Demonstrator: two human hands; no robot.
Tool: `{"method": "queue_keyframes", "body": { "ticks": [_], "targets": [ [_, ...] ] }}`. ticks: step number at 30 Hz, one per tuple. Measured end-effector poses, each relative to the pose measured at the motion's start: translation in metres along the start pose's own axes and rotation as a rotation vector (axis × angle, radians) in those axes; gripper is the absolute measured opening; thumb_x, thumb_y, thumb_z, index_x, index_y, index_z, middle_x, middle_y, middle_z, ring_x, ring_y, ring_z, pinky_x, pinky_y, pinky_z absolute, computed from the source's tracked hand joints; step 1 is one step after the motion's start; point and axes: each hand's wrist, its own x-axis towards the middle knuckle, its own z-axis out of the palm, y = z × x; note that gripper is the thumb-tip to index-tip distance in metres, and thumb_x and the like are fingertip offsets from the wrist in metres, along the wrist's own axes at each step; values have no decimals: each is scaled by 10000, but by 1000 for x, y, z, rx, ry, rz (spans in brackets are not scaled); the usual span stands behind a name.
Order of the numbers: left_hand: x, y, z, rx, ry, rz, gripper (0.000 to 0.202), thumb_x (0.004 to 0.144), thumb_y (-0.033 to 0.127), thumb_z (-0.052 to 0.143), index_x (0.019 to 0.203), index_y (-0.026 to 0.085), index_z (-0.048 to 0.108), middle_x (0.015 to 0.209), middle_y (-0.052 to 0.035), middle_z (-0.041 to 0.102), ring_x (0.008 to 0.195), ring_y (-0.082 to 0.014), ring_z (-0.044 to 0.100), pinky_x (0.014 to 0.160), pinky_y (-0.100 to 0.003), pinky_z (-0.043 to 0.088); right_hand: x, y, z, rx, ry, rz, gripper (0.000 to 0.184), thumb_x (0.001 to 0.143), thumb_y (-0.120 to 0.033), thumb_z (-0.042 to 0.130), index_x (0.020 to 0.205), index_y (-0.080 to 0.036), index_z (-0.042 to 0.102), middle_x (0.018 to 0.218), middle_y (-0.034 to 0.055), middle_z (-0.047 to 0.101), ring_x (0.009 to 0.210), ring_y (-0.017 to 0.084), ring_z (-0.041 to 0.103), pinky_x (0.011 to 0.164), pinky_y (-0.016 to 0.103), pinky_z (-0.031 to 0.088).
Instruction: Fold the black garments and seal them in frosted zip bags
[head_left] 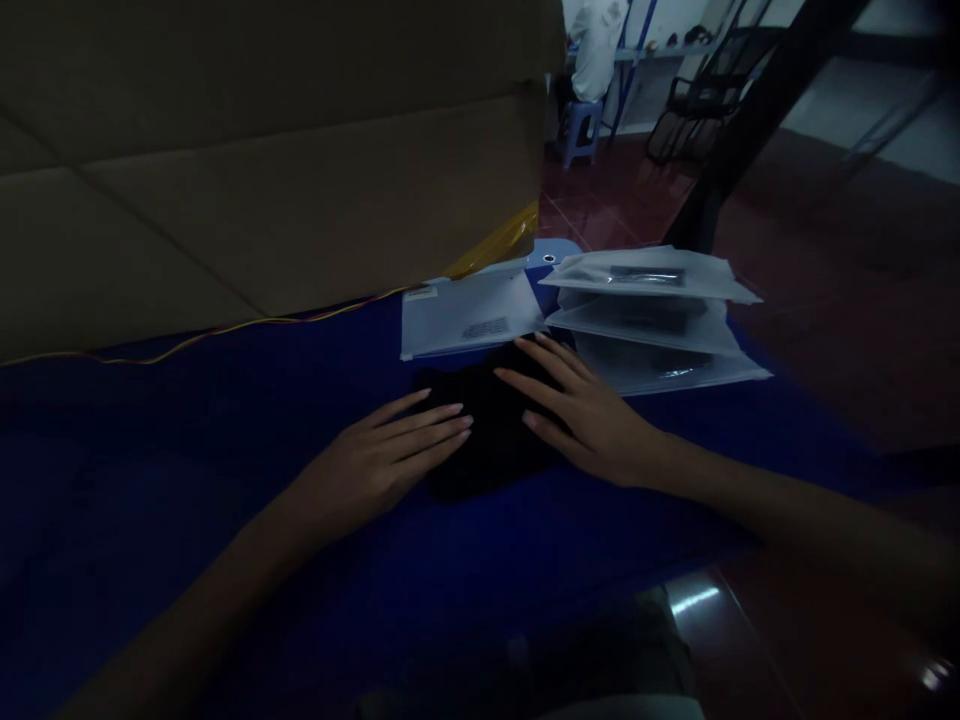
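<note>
A black piece of soft-looking material, perhaps cloth (pixel 480 455), lies on the blue table surface (pixel 315 610); the dim light hides its exact kind. My left hand (pixel 386 450) rests flat on its left side with the fingers stretched out. On its right side lies my right hand (pixel 581 415), palm down and fingers spread. Just beyond the material is a flat frosted plastic bag (pixel 469 315) with small dark print. Several filled frosted zip bags (pixel 652 325) are piled to the right, close to my right hand, with dark contents showing through.
A large cardboard box (pixel 285 210) stands along the back left, with yellow tape (pixel 499 243) at its lower corner. A thin yellow-red wire (pixel 285 319) runs along its base. Farther back, a person (pixel 598 50) sits on a blue stool (pixel 583 130) near a black chair (pixel 705 97).
</note>
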Motion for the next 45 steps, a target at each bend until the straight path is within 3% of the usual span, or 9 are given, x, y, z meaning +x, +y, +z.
{"method": "queue_keyframes", "body": {
  "ticks": [5,11,21,27,31,35,39,42,45],
  "targets": [
    [0,1,-1,-24,57,-12,499,1067,141,517,1547,273,479,1427,-5,679,1339,-167,636,1227,-414,439,3,3,-5,-187,169,178,633,1046,-496,487,1567,-138,462,1485,228,474,1377,410,448,1088,604,474],
    [1,3,-12,-124,-48,-26,568,1030,361,599,1557,198,465,1528,-89,592,1417,-250,570,1223,-494,430,4,2,-7,-330,63,289,726,1036,-613,435,1590,-145,439,1141,177,659,1094,395,581,947,599,502],
    [3,8,-15,-160,-92,-14,679,1031,468,586,1618,207,366,1582,-122,527,1458,-287,522,1240,-517,394,4,-1,-11,31,138,295,775,877,-351,690,1598,-308,408,1370,127,517,926,243,662,622,354,609],
    [9,20,-14,-168,-136,6,739,1022,523,590,1639,205,334,1614,-136,480,1485,-305,486,1243,-520,403,2,-3,-10,78,425,43,644,945,-201,609,1563,-298,454,1390,129,507,1011,243,656,818,415,636],
    [10,21,-4,-102,-71,1,571,1048,353,578,1576,180,450,1563,-137,549,1454,-298,524,1215,-485,450,2,-15,-11,253,511,-215,686,934,-155,654,1568,-309,440,1355,117,542,1120,248,658,909,405,628],
    [10,22,2,1,86,1,301,1051,206,577,1345,177,632,1272,-87,744,1200,-224,696,1068,-388,562,0,-21,-5,286,385,-415,661,936,-49,567,1565,-191,421,1302,143,627,1206,231,645,965,385,616],
    [10,24,-5,91,282,-53,180,960,181,723,1134,189,677,1106,-81,744,1045,-208,703,929,-349,585,0,-22,1,264,294,-513,489,962,-96,585,1446,-84,525,1271,171,702,1246,235,642,1058,420,580],
    [12,23,-9,81,237,-97,458,967,268,715,1396,181,583,1387,-154,650,1312,-299,600,1087,-446,516,0,-24,-1,213,189,-588,393,975,-143,565,1363,-92,608,1323,152,709,1333,239,599,1118,433,540],
    [13,19,-6,8,29,-128,757,1021,463,610,1651,193,290,1689,-154,355,1577,-401,274,1270,-613,272,0,-26,-5,233,60,-637,393,958,-196,570,1327,-83,649,1400,161,671,1416,256,531,1155,451,504]
  ]
}}
